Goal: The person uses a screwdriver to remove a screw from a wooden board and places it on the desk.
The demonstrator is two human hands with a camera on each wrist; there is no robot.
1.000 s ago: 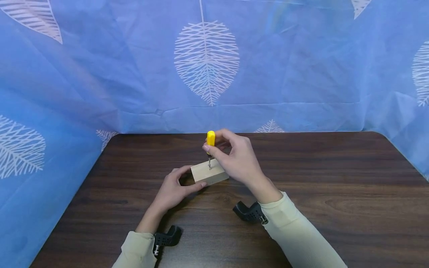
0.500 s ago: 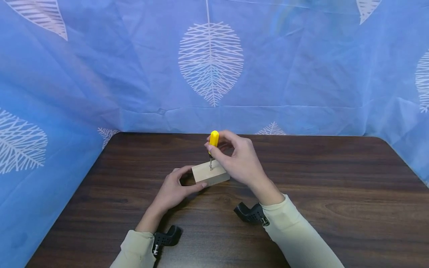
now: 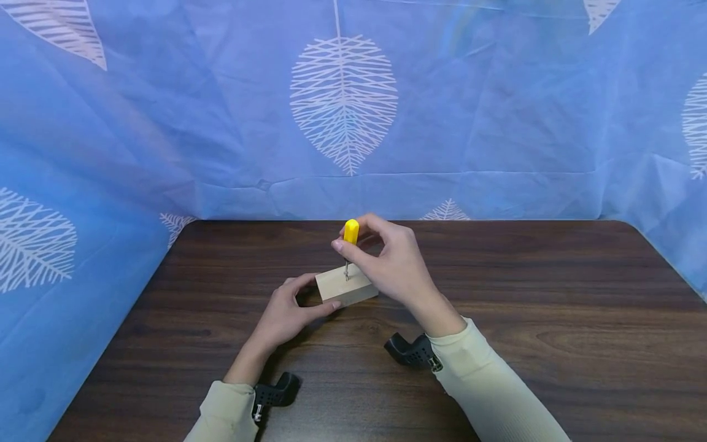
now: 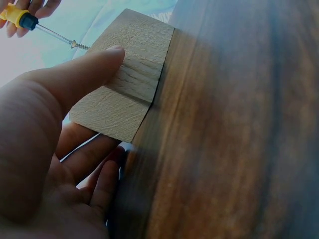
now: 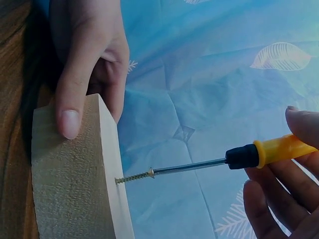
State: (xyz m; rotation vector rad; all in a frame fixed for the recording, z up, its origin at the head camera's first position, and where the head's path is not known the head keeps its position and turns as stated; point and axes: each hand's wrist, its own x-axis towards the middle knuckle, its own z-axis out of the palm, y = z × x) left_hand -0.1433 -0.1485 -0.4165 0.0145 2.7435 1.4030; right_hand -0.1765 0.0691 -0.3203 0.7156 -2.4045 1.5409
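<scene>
A pale wooden block (image 3: 334, 284) lies on the dark table, gripped at its left end by my left hand (image 3: 284, 313), thumb on the near side and fingers behind. My right hand (image 3: 394, 261) pinches the yellow handle of a screwdriver (image 3: 351, 231) between thumb and fingers, shaft pointing down. In the right wrist view, the screwdriver's tip meets the head of a brass-coloured screw (image 5: 137, 177), whose point is in the block's face (image 5: 113, 164); most of its thread shows outside the wood. The left wrist view shows the thumb pressed across the block (image 4: 142, 59).
The dark wood-grain table (image 3: 525, 294) extends on both sides of the block. Behind and to the left hangs a blue cloth (image 3: 232, 92) with white leaf prints. Black wrist devices (image 3: 276, 390) sit by both sleeves.
My right thumb and fingers have shifted slightly around the yellow handle, and the handle's tilt has changed a little. The block and my left hand show no clear movement.
</scene>
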